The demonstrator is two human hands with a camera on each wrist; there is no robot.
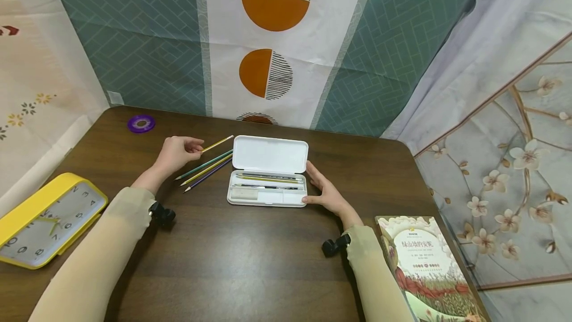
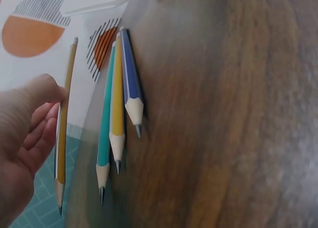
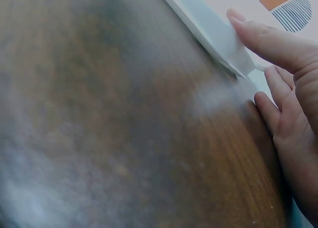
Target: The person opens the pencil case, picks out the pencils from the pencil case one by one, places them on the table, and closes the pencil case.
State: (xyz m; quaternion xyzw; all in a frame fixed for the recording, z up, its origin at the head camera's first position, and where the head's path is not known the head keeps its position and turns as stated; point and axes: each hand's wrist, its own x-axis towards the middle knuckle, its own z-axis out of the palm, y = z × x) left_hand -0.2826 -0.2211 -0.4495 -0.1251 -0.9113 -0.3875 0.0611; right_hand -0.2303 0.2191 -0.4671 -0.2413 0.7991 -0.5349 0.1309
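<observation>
My left hand pinches a yellow pencil between thumb and fingers, its sharpened tip pointing toward me in the left wrist view. Beside it on the table lie a green pencil, another yellow pencil and a dark blue pencil, fanned out left of the white pencil case. The case lies with its lid raised; inside are several pencils and a whitish block in the front left compartment. At the case's right end, my right hand rests with fingers extended, its thumb at the front corner.
A purple ring-shaped object lies at the back left. On the left stands a yellow clock. A book lies at the front right. Patterned cloth hangs behind the table.
</observation>
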